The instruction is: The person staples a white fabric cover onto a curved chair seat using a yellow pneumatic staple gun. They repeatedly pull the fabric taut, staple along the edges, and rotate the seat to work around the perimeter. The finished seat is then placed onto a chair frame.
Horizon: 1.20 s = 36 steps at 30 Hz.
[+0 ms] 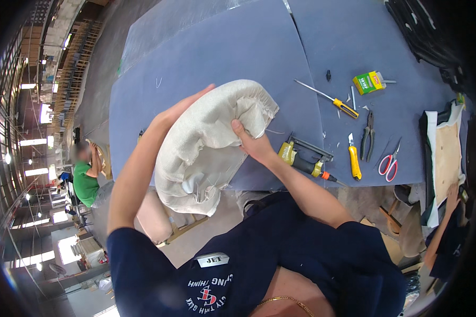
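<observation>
I hold a padded cushion piece covered in beige fabric (206, 142) upright above the near edge of a blue-grey worktable (238, 47). My left hand (182, 108) lies flat along its far left side, fingers stretched over the top. My right hand (251, 141) grips the gathered fabric at its right edge, thumb pressed into the folds. The cushion's lower end, with bunched cloth, hangs past the table edge.
On the table to the right lie a yellow pneumatic stapler (304, 158), a screwdriver (328, 99), a yellow utility knife (354, 158), pliers (367, 136), red-handled scissors (388, 164) and a green staple box (369, 82). Another person's hand (452, 195) touches an upholstered panel (447, 153). A person in green (84, 182) sits far left.
</observation>
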Each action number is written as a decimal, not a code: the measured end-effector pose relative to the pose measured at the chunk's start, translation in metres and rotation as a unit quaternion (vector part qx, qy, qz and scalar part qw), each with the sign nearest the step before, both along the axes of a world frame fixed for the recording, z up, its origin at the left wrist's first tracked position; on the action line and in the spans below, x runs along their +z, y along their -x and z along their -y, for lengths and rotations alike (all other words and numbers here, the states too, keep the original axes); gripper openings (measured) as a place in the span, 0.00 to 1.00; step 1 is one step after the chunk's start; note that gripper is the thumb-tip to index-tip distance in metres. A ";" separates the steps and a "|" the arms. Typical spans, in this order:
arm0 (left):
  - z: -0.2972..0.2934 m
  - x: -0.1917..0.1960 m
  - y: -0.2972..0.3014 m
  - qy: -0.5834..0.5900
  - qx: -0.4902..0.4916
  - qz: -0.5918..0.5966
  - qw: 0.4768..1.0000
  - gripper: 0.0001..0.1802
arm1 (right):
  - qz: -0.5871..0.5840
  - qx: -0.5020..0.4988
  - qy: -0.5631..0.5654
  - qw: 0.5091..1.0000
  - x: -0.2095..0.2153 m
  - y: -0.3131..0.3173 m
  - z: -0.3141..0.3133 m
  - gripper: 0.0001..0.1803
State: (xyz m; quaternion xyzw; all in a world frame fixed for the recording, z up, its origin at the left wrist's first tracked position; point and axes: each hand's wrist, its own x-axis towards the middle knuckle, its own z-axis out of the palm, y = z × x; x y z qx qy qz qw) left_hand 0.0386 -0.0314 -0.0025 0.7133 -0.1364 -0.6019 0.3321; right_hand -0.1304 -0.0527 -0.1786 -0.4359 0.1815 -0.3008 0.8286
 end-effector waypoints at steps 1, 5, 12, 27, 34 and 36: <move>0.023 -0.005 -0.002 -0.022 -0.028 -0.022 0.999 0.33 | 0.019 -0.049 0.051 0.997 -0.011 -0.008 -0.001 0.34; 0.060 -0.008 -0.016 -0.068 -0.102 -0.041 0.992 0.32 | -0.033 -0.007 0.091 0.995 -0.016 -0.014 0.014 0.30; 0.046 0.021 -0.025 -0.020 -0.313 0.254 0.915 0.38 | -0.050 0.079 0.090 0.992 -0.016 -0.027 0.030 0.23; 0.030 0.043 -0.040 -0.090 -0.221 0.281 0.930 0.37 | -0.016 0.080 0.049 0.996 0.009 -0.029 0.021 0.30; 0.041 0.041 -0.027 -0.045 -0.340 0.314 0.885 0.36 | -0.248 0.166 0.379 0.876 -0.062 0.090 0.044 0.21; 0.044 0.036 -0.032 -0.036 -0.355 0.383 0.852 0.36 | -0.363 0.130 0.464 0.798 -0.112 0.156 0.031 0.22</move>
